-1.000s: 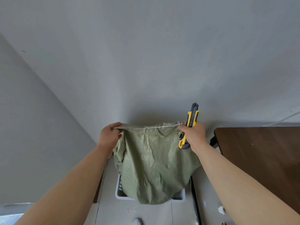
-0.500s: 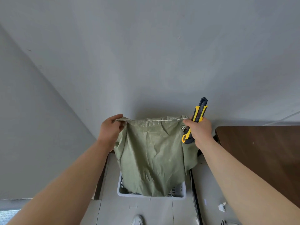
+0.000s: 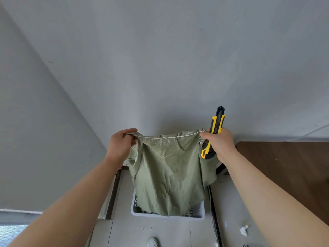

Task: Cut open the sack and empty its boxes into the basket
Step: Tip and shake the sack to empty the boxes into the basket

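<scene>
A green woven sack (image 3: 169, 175) hangs limp and flat between my hands, its stitched edge uppermost and its lower end dangling into a white plastic basket (image 3: 167, 216) on the floor. My left hand (image 3: 121, 147) pinches the sack's top left corner. My right hand (image 3: 219, 144) pinches the top right corner and also grips a yellow and black utility knife (image 3: 214, 131), its tip pointing up. The sack covers most of the basket, so no boxes are visible.
A dark brown table (image 3: 284, 166) stands at the right. A grey wall fills the view ahead and to the left. White paper scraps (image 3: 243, 230) lie on the floor at the right, and a white shoe (image 3: 152, 242) shows at the bottom.
Both hands have lifted the sack higher. Its lower end now hangs narrower and flatter over the basket, and more of the basket's rim shows.
</scene>
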